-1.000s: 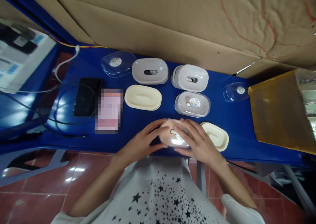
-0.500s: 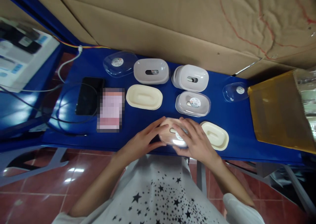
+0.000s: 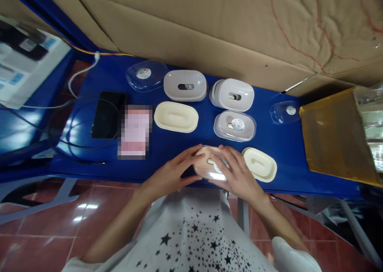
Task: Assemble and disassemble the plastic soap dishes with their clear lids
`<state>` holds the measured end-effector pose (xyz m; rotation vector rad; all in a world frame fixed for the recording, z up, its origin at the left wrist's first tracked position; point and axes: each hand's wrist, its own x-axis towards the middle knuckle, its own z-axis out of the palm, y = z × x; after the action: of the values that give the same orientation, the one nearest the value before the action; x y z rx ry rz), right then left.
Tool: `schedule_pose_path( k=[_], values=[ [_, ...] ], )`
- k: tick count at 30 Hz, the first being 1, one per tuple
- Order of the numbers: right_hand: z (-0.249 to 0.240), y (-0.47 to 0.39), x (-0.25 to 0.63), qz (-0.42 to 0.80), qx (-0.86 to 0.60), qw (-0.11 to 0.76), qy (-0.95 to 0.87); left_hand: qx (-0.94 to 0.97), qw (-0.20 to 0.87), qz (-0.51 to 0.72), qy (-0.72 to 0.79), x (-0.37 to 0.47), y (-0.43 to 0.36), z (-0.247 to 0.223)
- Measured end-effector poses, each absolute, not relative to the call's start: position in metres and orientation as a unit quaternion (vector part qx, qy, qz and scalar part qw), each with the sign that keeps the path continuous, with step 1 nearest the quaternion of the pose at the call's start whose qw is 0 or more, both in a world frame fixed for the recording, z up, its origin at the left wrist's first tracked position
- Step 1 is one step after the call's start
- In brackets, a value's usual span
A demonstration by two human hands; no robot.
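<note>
An oval box with a clear lid (image 3: 206,164) is held at the table's front edge between both hands. My left hand (image 3: 176,170) grips its left end, and my right hand (image 3: 236,172) wraps its right end, fingers over the labelled lid. Just right of it lies a cream oval tray (image 3: 260,165). Behind the hands stands another lidded box (image 3: 235,126) with a round label. Farther back are a stack of white slotted covers (image 3: 242,90) and another white slotted cover (image 3: 172,82). A second cream tray (image 3: 176,117) sits left of centre.
Loose clear lids lie at the back left (image 3: 148,76) and right (image 3: 284,112). A black device (image 3: 104,116) and a pixelated pink item (image 3: 135,132) are on the blue table's left, among cables. A cardboard box (image 3: 332,136) stands right; cardboard lines the back.
The held box sits very slightly lower in the picture, and my right fingers have shifted a little on its lid. The camera view has moved slightly. Both hands keep their grip.
</note>
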<state>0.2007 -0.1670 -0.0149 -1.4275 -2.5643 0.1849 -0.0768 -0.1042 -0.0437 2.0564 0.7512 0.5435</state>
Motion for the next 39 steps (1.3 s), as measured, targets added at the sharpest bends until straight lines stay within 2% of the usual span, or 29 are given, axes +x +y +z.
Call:
schedule_pose_path(
  k=[5, 8, 13, 17, 21, 25, 28, 30, 32, 36, 39],
  values=[
    [-0.012, -0.206, 0.208, 0.077, -0.516, 0.110, -0.846, 0.841, 0.431, 0.178, 0.275, -0.073, -0.101, -0.031],
    [-0.016, -0.237, 0.216, 0.089, -0.531, 0.118, -0.834, 0.871, 0.379, 0.202, 0.240, -0.049, -0.095, -0.020],
    [-0.025, -0.283, 0.234, 0.072, -0.563, 0.140, -0.811, 0.925, 0.301, 0.215, 0.091, 0.023, -0.089, -0.013],
    [-0.028, -0.314, 0.257, 0.052, -0.593, 0.135, -0.792, 0.943, 0.268, 0.163, 0.109, 0.046, -0.094, -0.018],
    [-0.028, -0.324, 0.290, 0.029, -0.630, 0.132, -0.765, 0.948, 0.231, 0.149, 0.158, 0.019, -0.101, -0.019],
    [-0.025, -0.298, 0.333, -0.012, -0.653, 0.152, -0.742, 0.949, 0.171, 0.145, 0.223, -0.018, -0.111, -0.020],
    [-0.018, -0.261, 0.363, -0.073, -0.677, 0.135, -0.720, 0.940, 0.139, 0.154, 0.269, -0.038, -0.117, -0.022],
    [-0.011, -0.234, 0.370, -0.122, -0.695, 0.122, -0.698, 0.930, 0.115, 0.167, 0.307, -0.048, -0.116, -0.022],
    [-0.002, -0.207, 0.360, -0.152, -0.695, 0.145, -0.687, 0.917, 0.095, 0.181, 0.342, -0.057, -0.111, -0.021],
    [0.009, -0.162, 0.300, -0.074, -0.621, 0.240, -0.743, 0.879, 0.073, 0.198, 0.427, -0.076, -0.090, -0.017],
    [0.008, -0.140, 0.247, -0.016, -0.559, 0.264, -0.786, 0.861, 0.056, 0.193, 0.466, -0.086, -0.072, -0.017]
  ],
)
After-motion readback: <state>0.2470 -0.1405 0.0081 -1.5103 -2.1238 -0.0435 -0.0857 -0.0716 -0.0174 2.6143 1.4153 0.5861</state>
